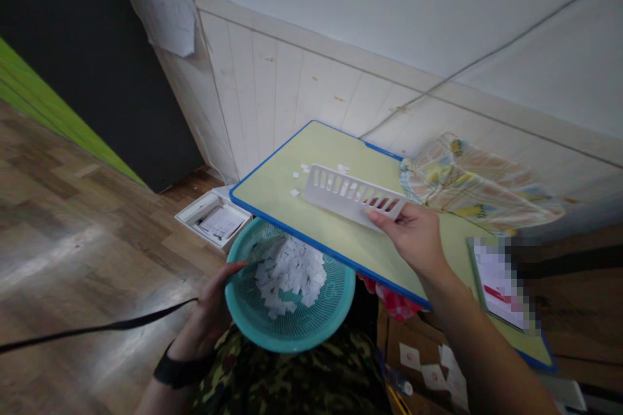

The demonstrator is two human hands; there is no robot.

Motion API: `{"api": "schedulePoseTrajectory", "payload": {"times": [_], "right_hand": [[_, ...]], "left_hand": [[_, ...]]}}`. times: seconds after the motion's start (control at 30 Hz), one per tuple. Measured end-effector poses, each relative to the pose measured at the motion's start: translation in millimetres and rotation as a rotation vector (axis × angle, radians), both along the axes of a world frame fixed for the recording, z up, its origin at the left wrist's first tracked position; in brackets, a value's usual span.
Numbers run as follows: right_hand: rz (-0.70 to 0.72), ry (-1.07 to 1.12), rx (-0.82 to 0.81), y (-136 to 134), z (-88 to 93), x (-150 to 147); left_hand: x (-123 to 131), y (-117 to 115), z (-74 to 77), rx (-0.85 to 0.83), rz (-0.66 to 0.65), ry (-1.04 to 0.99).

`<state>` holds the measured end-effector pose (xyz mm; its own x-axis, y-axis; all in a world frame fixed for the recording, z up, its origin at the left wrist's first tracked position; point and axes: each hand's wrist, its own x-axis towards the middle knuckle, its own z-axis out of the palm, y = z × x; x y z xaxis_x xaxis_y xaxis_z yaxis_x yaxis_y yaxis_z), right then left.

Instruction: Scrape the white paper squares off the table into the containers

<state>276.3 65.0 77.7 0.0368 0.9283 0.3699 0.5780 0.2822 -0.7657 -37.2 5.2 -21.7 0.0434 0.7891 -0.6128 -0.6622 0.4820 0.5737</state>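
My left hand (pixel 219 295) grips the left rim of a round turquoise plastic colander (pixel 341 301), thumb over the edge. Many small white paper pieces (pixel 296 275) lie in a heap inside it. The colander rests against my lap at the near edge of a yellow-green table with a blue rim (pixel 272 172). Over the tabletop, my right hand (pixel 413 233) is closed on the right end of a white slotted plastic basket (pixel 335 204), long and narrow, held tilted. A few paper bits (pixel 294 192) lie on the table beside the basket's left end.
A patterned cloth (pixel 477 181) lies at the table's back right, near the wall. A tablet-like board (pixel 499 285), partly pixelated, is at the right. On the floor at left stands an open white box (pixel 214 220). Several printed cards (pixel 433 376) lie below the table.
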Motion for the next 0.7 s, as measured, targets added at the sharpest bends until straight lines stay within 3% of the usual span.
{"api": "schedulePoseTrajectory", "payload": {"times": [0.17, 0.7], "right_hand": [[0.028, -0.211, 0.072, 21, -5.1, -32], [0.167, -0.229, 0.011, 6, 3.6, -32]], "left_hand": [[-10, 3, -5.8, -0.006, 0.048, 0.034], [-19, 3, 4.8, 0.049, 0.013, 0.131]]}}
